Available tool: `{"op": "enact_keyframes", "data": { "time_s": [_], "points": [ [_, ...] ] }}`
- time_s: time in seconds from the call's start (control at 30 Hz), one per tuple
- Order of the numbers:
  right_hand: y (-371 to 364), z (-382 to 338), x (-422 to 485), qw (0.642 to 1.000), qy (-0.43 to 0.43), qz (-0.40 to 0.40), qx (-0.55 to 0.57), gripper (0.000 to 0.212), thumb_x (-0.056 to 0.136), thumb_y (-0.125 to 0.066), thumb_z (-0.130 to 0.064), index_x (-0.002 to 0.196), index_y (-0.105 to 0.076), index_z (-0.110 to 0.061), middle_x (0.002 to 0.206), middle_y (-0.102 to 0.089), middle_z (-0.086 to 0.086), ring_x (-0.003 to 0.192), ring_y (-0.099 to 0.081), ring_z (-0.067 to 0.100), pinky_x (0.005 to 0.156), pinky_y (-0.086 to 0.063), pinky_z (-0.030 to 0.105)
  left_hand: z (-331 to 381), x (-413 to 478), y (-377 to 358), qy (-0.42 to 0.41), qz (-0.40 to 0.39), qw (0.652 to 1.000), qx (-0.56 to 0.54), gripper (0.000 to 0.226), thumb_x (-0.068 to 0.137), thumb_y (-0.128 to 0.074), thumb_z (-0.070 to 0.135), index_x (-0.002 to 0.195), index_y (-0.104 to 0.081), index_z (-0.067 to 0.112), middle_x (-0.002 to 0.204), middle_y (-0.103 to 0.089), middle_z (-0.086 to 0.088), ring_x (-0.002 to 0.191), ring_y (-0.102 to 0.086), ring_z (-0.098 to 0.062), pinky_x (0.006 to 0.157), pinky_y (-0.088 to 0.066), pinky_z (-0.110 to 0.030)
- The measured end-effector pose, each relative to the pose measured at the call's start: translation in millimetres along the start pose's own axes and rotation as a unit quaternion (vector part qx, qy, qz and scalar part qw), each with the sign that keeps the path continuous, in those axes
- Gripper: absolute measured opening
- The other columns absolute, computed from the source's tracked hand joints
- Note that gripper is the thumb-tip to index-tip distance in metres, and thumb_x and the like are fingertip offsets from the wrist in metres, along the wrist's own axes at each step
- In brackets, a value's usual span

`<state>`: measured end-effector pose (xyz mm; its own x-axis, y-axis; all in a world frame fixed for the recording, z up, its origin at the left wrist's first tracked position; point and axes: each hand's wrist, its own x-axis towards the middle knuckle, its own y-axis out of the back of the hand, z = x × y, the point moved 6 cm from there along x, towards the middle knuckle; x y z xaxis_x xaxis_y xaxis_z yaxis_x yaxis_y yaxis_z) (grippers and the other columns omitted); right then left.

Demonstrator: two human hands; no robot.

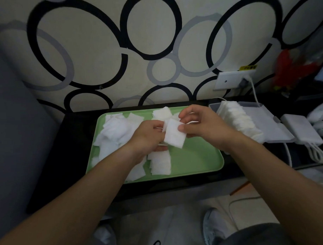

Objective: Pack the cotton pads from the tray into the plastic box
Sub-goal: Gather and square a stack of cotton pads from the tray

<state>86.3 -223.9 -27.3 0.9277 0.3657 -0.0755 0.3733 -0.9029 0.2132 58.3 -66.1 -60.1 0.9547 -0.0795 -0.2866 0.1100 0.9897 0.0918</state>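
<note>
Head view, ordered from the wearer outward. Nearest the camera, below the tray's front edge, a pair of grey shoes [213,225] stands on the floor. Two bare forearms reach forward over the dark table [75,143] that carries the green tray [204,163].

Above the middle of the tray the left hand [150,135] and the right hand [203,126] meet, and both grip the held pads [175,135]. The left curls its fingers round the left edge; the right pinches the opposite edge between thumb and fingertips. Whether this is one pad or a thin stack cannot be told.

Loose pads [115,129] lie overlapping across the tray's left half and middle, while its right front part shows bare green. Just beside the tray's right edge sits the plastic box [266,118], lid open, with a packed row [237,119] of pads standing on edge inside. Farther right of the tray lies a white charger [302,128] with its cord. Behind the tray, a wall socket [228,80] is set into ring-patterned wallpaper [99,42].

Step in hand, as judged: gathering and squaring a small batch over the tray before transfer. The task looks partly done, with a row in the box and many pads left. The next move calls for carrying the batch rightward off the tray, turning it on edge and sliding it against the row's end — gently, lest the row topple.
</note>
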Motion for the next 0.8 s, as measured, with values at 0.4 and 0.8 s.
{"op": "enact_keyframes", "data": {
  "time_s": [0.4,0.8],
  "points": [
    [6,1,0,0.995,0.002,0.048,-0.093,0.027,0.079,-0.078,-0.004,0.097,-0.063,-0.016,0.084,-0.069,0.003,0.071,-0.065,0.014,0.067,-0.055,0.027,6,-2,-7,-0.014,-0.041,0.999,0.012,0.028,0.089,-0.071,0.012,0.116,-0.069,0.013,0.098,-0.077,-0.002,0.078,-0.072,-0.007,0.062,-0.057,-0.022],
    [26,5,-7,0.975,0.056,0.102,-0.188,0.025,0.079,-0.072,-0.012,0.097,-0.062,-0.027,0.092,-0.058,-0.005,0.066,-0.052,0.008,0.067,-0.049,0.03,12,3,-31,0.048,-0.027,0.997,-0.061,0.027,0.097,-0.049,0.036,0.096,-0.07,0.019,0.085,-0.076,0.0,0.082,-0.071,-0.02,0.064,-0.055,-0.031]
  ]
}}
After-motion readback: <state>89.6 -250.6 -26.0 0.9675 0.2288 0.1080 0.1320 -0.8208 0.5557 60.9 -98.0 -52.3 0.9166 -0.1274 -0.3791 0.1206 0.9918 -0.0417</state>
